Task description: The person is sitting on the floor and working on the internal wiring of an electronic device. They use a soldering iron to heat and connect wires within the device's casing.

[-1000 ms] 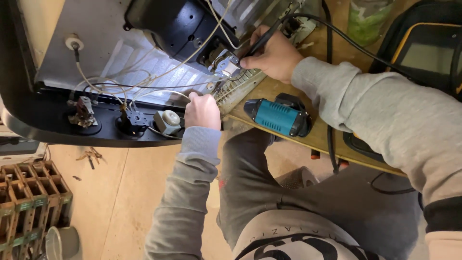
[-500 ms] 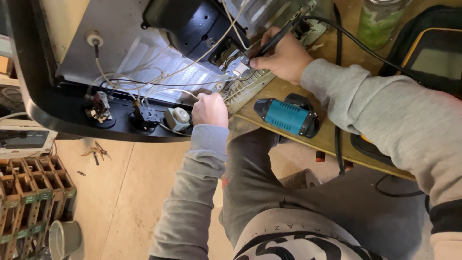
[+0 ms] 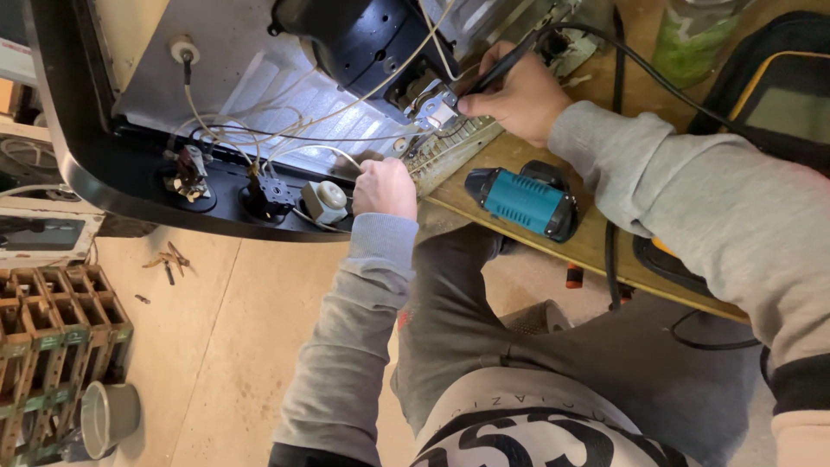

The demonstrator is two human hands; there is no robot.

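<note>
While left hand (image 3: 386, 187) fists wires (image 3: 259, 138); right hand (image 3: 516, 93) grip pinches black tool (image 3: 501, 67).

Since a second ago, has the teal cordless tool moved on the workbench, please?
No. The teal cordless tool lies at the same spot by the workbench edge; only the camera shifted.

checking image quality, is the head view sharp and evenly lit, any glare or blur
Head view: mostly sharp, wide-angle bending at the edges; bright glare on the white metal panel; right hand and left hand well lit; dark housing loses detail in shadow.
</note>
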